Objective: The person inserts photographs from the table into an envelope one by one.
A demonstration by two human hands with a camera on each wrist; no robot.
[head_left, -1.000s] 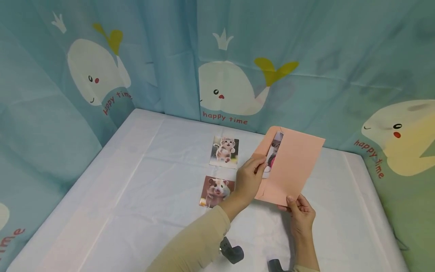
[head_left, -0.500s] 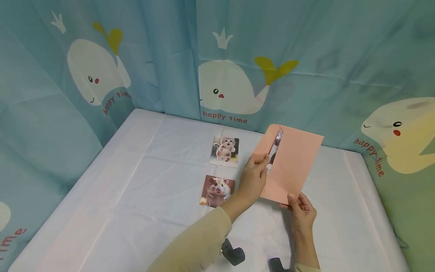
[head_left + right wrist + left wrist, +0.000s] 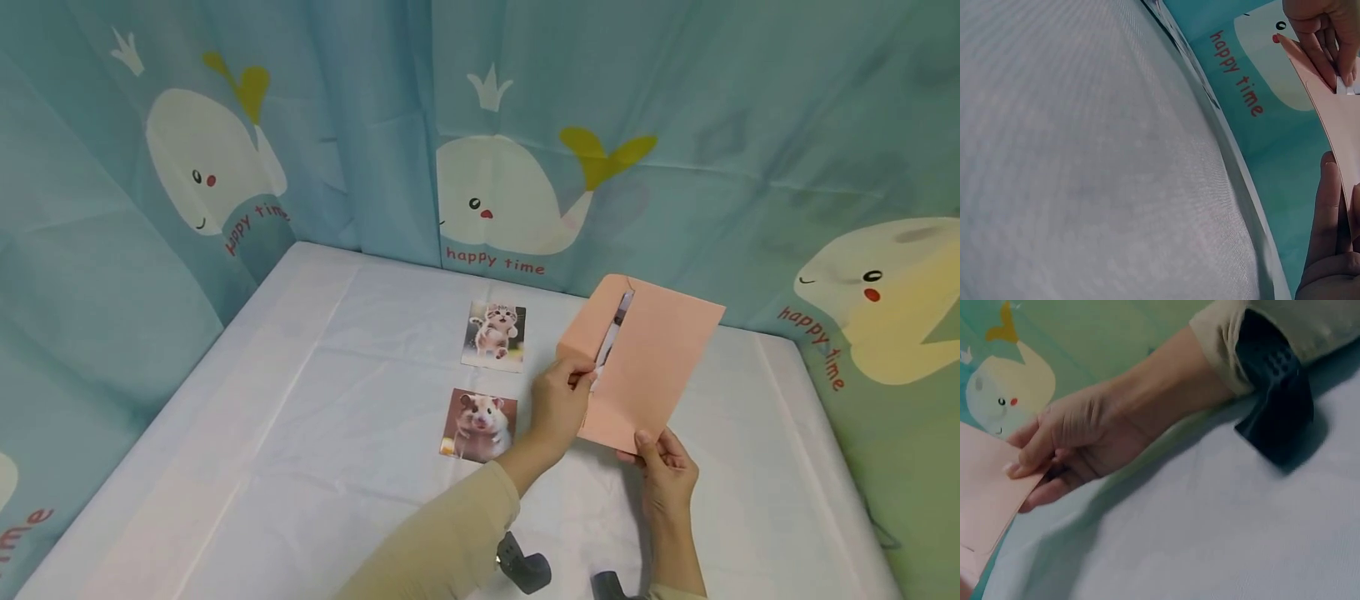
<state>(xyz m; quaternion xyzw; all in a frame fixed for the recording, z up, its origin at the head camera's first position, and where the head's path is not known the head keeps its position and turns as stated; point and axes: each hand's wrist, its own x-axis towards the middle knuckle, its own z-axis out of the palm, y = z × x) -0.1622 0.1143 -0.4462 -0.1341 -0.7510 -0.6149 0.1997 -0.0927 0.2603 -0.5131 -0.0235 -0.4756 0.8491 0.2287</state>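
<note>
Curtains of teal fabric [image 3: 750, 125], printed with white whales and "happy time", wall our white-clothed table [image 3: 300, 433]. Above it we hold a pink paper envelope [image 3: 652, 358], long axis tilted, opening up-left. Our right hand [image 3: 663, 471] pinches its lower corner; our left hand [image 3: 558, 400] pinches a photo card [image 3: 611, 342] nearly inside. Kitten photo [image 3: 494, 335] and hamster photo [image 3: 478, 424] lie nearby.

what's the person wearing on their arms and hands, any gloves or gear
No gloves: both the left hand and the right hand are bare. The left arm wears a long beige sleeve ending just short of the wrist. A beige cuff also shows on the right arm. Each wrist carries a dark grey camera mount, seen ribbed and blocky in the left wrist view.
</note>
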